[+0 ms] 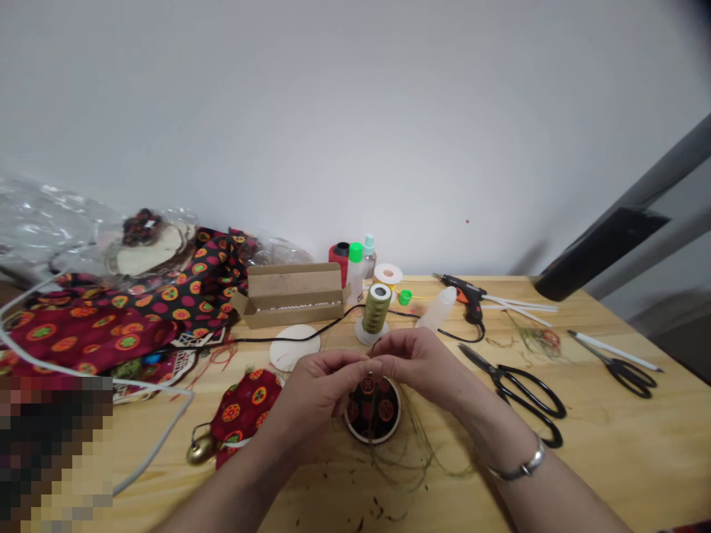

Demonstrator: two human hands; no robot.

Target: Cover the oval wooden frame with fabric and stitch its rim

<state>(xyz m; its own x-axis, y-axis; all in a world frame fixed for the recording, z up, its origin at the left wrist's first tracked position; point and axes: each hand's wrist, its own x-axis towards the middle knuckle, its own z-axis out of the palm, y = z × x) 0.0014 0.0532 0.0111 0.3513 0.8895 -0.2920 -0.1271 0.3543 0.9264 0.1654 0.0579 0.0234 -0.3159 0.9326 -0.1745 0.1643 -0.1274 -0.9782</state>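
Observation:
My left hand (325, 381) and my right hand (414, 363) meet fingertip to fingertip, both closed in a pinch. Olive-green thread (419, 437) trails from between them in loose loops onto the table; the exact spot they grip is too small to make out. Just below the fingertips lies a round disc (373, 422) covered in black patterned fabric with a pale rim, its upper edge partly hidden by my hands. Behind my hands stands a spool of olive-green thread (377, 311). Left of my left hand are a red patterned fabric piece (247, 407) and a brass bell (201, 448).
Black-handled scissors (514, 392), a smaller pair (627, 374) and a white pen (616, 350) lie right. A glue gun (466, 292), a white bottle (440, 309) and an open cardboard box (294, 296) sit behind. Patterned fabric (111, 322) and a white cable (158, 444) occupy the left.

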